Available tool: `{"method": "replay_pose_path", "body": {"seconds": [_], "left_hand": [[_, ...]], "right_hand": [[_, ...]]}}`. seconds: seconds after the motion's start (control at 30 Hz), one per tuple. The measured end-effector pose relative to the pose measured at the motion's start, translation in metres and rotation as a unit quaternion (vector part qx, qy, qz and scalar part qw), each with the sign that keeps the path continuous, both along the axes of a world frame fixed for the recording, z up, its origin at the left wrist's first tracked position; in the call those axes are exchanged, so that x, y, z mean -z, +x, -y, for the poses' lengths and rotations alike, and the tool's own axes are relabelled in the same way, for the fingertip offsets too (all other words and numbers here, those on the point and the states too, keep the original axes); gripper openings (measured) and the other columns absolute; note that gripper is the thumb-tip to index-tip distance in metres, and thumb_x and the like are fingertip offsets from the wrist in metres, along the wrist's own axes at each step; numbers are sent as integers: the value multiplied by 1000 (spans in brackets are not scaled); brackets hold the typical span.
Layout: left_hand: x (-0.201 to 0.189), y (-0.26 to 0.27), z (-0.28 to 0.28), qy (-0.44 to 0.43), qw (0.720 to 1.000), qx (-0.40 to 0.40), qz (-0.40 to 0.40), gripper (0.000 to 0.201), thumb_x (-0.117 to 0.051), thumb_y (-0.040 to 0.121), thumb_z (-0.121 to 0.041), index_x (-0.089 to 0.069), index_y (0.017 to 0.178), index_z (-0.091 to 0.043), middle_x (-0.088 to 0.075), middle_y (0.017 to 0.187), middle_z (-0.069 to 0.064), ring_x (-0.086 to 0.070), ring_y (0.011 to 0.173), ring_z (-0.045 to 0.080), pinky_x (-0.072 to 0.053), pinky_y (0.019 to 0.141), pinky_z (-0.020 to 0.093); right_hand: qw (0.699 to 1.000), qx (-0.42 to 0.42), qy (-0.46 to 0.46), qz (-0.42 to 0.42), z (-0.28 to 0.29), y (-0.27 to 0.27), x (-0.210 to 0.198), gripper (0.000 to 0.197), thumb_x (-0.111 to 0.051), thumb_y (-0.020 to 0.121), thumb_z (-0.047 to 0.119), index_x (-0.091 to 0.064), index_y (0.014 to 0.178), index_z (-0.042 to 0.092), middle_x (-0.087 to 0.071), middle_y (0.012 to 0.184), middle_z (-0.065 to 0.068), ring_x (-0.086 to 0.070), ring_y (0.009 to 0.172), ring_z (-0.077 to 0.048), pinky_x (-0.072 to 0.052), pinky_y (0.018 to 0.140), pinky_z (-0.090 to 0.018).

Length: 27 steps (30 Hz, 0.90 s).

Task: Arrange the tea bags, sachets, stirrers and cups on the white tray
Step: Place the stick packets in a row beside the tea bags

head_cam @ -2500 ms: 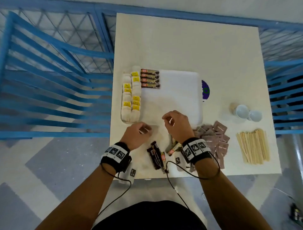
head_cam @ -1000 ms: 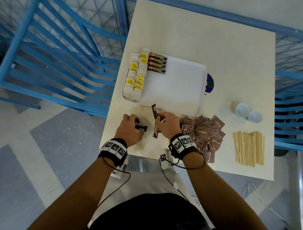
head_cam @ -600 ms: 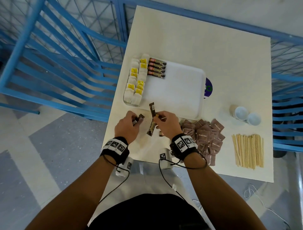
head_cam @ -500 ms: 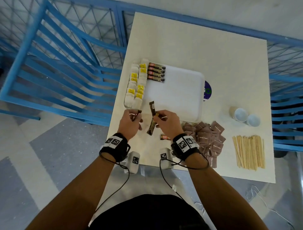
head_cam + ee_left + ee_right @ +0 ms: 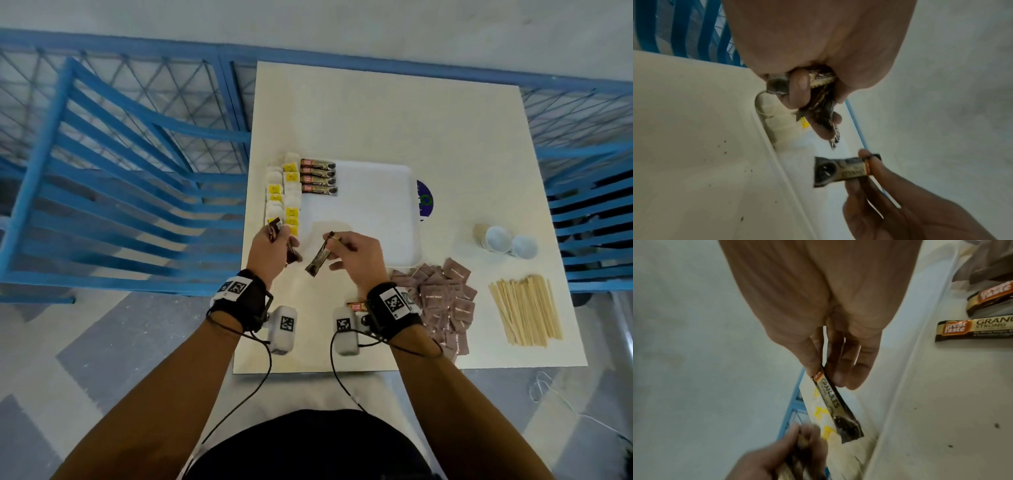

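The white tray (image 5: 373,212) lies mid-table, with tea bags (image 5: 283,197) in two columns along its left side and a row of coffee sachets (image 5: 318,177) at its far left. My left hand (image 5: 279,240) grips a small bundle of coffee sachets (image 5: 821,80) above the tray's near left corner. Beside it, my right hand (image 5: 337,240) pinches a single coffee sachet (image 5: 318,259) by its top end, so it hangs slanted over the tray's front rim (image 5: 777,162). That sachet (image 5: 836,404) reads "GRANULES". Two more coffee sachets (image 5: 974,330) lie on the table under my right wrist.
A pile of brown sachets (image 5: 443,301) lies right of my right wrist, with wooden stirrers (image 5: 525,308) further right. Two white cups (image 5: 496,238) lie on their sides behind them. A purple disc (image 5: 424,200) peeks from under the tray. Blue railings (image 5: 137,205) flank the table.
Both hands rose from the table's front toward the tray's near edge. My left hand gathered sachets off the table and lifted them. The right one keeps its single sachet.
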State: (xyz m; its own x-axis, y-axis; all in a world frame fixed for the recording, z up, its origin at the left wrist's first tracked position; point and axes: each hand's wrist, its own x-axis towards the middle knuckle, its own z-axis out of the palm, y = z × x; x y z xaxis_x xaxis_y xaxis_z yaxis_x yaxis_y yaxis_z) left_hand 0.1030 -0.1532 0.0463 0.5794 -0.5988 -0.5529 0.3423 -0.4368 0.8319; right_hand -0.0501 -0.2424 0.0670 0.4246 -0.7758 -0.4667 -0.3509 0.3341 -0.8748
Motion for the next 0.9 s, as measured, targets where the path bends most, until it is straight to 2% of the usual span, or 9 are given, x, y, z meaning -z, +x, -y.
{"method": "replay_pose_path", "body": {"seconds": [0.13, 0.23, 0.3, 0.43, 0.5, 0.63, 0.77, 0.83, 0.9], "left_hand": [[-9, 5, 3, 11, 996, 67, -59, 16, -62, 100, -26, -62, 91, -12, -52, 64, 1, -42, 42, 14, -33, 47, 26], [-18, -2, 9, -19, 992, 113, -59, 36, -73, 92, -38, -67, 95, -3, -44, 61, 2, -33, 47, 17, -28, 44, 25], [-25, -6, 16, -34, 994, 94, -47, 48, -74, 92, -40, -67, 102, 6, -41, 63, 6, -30, 48, 17, -28, 43, 24], [-32, -6, 29, -16, 996, 75, -42, 38, -77, 89, -38, -69, 92, -1, -48, 61, 6, -33, 43, 16, -28, 42, 23], [-32, -5, 33, -3, 998, 58, -35, 30, -77, 90, -33, -64, 81, -8, -51, 58, 4, -35, 42, 15, -30, 43, 23], [-28, 0, 41, 8, 1000, -25, -9, 30, -76, 92, -28, -60, 70, -14, -51, 52, -3, -38, 41, 12, -33, 40, 22], [-24, 2, 49, 11, 998, -44, 43, 33, -73, 93, -31, -60, 71, -12, -51, 48, -6, -40, 40, 12, -34, 42, 23], [-22, 2, 53, 17, 996, -45, 75, 36, -72, 93, -34, -59, 69, -13, -53, 48, -7, -43, 39, 12, -36, 43, 23], [-21, 3, 56, 17, 994, -49, 91, 38, -71, 94, -37, -59, 68, -13, -54, 48, -6, -44, 40, 13, -38, 44, 24]], "right_hand": [[996, 55, 45, 49, 13, -2, -5, 15, -66, 94, 5, -74, 104, -3, -72, 87, -14, -65, 72, -25, -60, 65, -38], [1000, -2, 10, 27, 21, 2, -10, 19, -61, 99, 10, -75, 111, 7, -71, 90, -11, -67, 77, -24, -62, 70, -41], [998, -50, -2, 30, 26, 5, -16, 23, -57, 101, 11, -71, 120, 9, -69, 93, -12, -70, 76, -28, -62, 67, -44], [991, -128, -32, -5, 36, 10, -28, 34, -65, 98, 19, -59, 131, 16, -71, 94, -12, -69, 62, -19, -51, 46, -29], [984, -168, -60, -18, 44, 12, -30, 37, -68, 95, 20, -58, 130, 16, -73, 93, -8, -68, 61, -13, -47, 44, -24], [961, -240, -128, -45, 61, 16, -28, 39, -81, 83, 20, -67, 120, 20, -74, 98, 3, -68, 78, -7, -55, 66, -22], [939, -238, -240, -67, 76, 26, -24, 28, -81, 81, 12, -74, 108, 16, -75, 97, 3, -62, 80, 5, -45, 75, -3], [925, -240, -285, -72, 83, 33, -20, 25, -80, 82, 13, -75, 106, 16, -75, 96, 1, -64, 80, -1, -48, 78, -8], [890, -265, -357, -99, 90, 39, -12, 22, -77, 84, 17, -74, 106, 19, -73, 98, 1, -63, 89, -13, -51, 84, -29]]}}
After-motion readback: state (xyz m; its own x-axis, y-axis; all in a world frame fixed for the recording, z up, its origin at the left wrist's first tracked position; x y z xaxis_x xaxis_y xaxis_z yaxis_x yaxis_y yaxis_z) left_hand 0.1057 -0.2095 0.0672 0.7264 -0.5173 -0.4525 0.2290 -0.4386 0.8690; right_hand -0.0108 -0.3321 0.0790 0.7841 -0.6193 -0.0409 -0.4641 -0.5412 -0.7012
